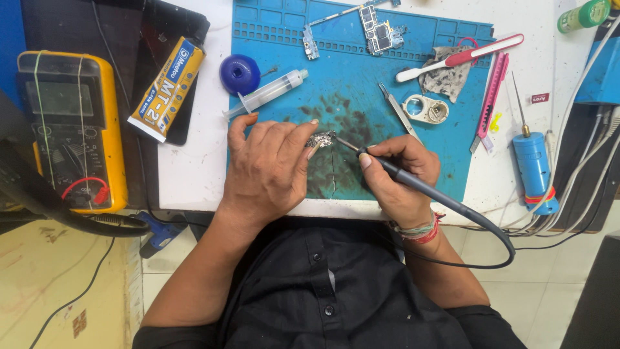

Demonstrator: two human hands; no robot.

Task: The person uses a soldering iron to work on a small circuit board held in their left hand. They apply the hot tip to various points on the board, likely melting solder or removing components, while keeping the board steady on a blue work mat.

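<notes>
Over a blue rubber work mat point(387, 129) on a white counter point(194, 168), I see the left hand point(268, 169) curled nearly closed, fingertips pinching a small, silvery circuit board point(321, 139) and pressing it against the mat's stained middle. The right hand point(397, 174) is wrapped tightly, pen-fashion, around a slim black soldering iron point(400, 176), its fine tip touching the board's right edge; the iron's cable loops off to the near right.

I judge the board light, stiff and fragile, best held by its bare edges, as here, clear of the parts on its face. The iron I take to be hot at the tip, so its black grip is the only safe hold.

Left of the mat lie a clear plastic syringe point(268, 92), a round blue cap point(239, 73), a yellow glue tube point(166, 87) and a yellow multimeter point(71, 129). Farther back rest two more bare circuit boards point(378, 29); to the right, steel tweezers point(398, 111), a white-and-red toothbrush point(460, 57), a pink craft knife point(491, 100) and a blue cylindrical tool with a needle tip point(533, 161).

Most of the board is hidden under the left fingers; I cannot make out its components, nor tell whether solder is being applied.
</notes>
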